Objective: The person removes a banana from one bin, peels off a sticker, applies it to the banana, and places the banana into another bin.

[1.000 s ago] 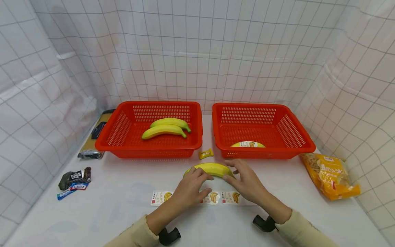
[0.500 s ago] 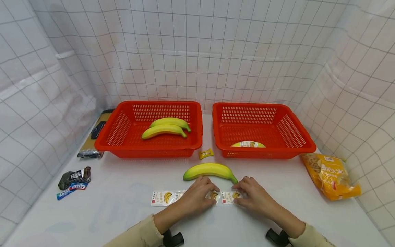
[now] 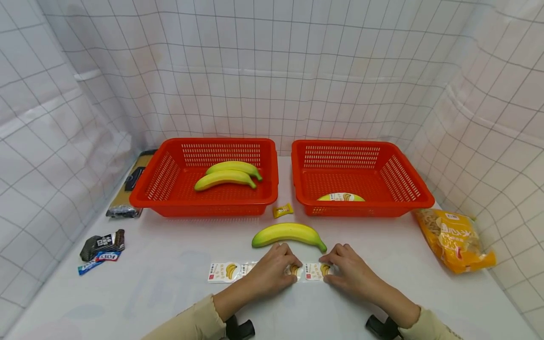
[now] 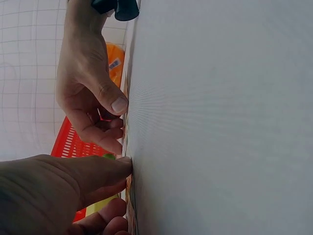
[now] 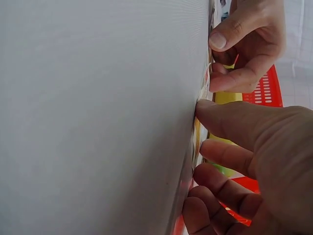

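Observation:
A strip of banana stickers (image 3: 223,272) lies flat on the white table, printed with bananas and small text. My left hand (image 3: 274,270) holds the strip near its middle, thumb and fingertips at opposite edges. Just to the right, my right hand (image 3: 352,271) grips the strip's right part, covering its end. In the left wrist view, the left thumb (image 4: 115,169) presses down at the strip's edge. The right thumb (image 5: 215,115) touches the strip in the right wrist view. A single banana (image 3: 289,233) lies beyond both hands, stem to the right.
The left red basket (image 3: 212,210) contains two bananas (image 3: 227,178). One labelled banana (image 3: 354,198) lies in the right red basket (image 3: 365,210). Around them are a yellow candy (image 3: 283,210), an orange snack bag (image 3: 456,241), dark wrapped snacks (image 3: 104,243) and a brown package (image 3: 129,189).
Both hands have left the single banana and come back toward the person onto the sticker strip. Over the last half second they have hardly moved.

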A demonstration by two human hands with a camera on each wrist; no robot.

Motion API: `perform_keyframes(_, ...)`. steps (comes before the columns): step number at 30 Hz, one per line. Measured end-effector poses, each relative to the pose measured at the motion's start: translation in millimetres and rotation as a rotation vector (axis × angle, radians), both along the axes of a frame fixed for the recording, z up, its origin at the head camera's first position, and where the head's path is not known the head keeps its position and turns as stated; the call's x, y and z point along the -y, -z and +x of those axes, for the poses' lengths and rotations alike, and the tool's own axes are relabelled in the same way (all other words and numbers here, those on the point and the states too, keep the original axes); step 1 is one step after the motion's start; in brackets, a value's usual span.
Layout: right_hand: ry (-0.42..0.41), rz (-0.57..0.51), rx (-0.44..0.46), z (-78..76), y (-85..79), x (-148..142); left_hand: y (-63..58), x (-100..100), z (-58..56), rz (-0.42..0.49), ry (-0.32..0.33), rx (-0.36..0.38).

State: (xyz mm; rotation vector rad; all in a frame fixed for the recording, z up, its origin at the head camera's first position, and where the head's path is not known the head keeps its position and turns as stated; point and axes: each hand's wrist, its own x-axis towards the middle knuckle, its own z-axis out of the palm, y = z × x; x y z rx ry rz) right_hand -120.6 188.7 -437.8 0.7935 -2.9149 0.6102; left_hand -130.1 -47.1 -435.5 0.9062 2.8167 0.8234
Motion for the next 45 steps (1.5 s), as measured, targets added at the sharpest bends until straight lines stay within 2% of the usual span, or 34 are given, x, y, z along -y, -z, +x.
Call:
perform_keyframes(6, 0.007, 0.023, -0.005, 1.5, 0.9, 1.8, -0.4, -0.3, 1.3, -0.009, -0.009, 0.009)
perform_keyframes(15, 0.002, 0.05, 0.053, 1.4, -0.5, 6.1, 2.4, 0.1, 2.3, -0.018, -0.001, -0.03)
perform_keyframes(18, -0.001, -0.006, 0.08, 0.6, -0.5, 6.4, 2.2, 0.1, 2.0, -0.028, -0.008, -0.019)
perform_keyframes(26, 0.013, -0.208, 0.243, 0.0, 2.7, -1.5, 2.7, -0.1, 2.2, -0.002, 0.002, -0.028)
perform_keyframes(30, 0.009, -0.242, 0.24, 0.0, 6.5, -5.9, 2.6, 0.2, 2.0, 0.002, 0.003, -0.029)
perform_keyframes(38, 0.083, -0.3, 0.197, -2.6, 10.3, -7.8, 1.0, 0.2, 1.7, -0.009, -0.01, 0.006)
perform_keyframes(45, 0.118, -0.417, 0.313, -3.1, 6.6, -11.7, 1.1, -0.5, 2.1, -0.012, -0.01, -0.021)
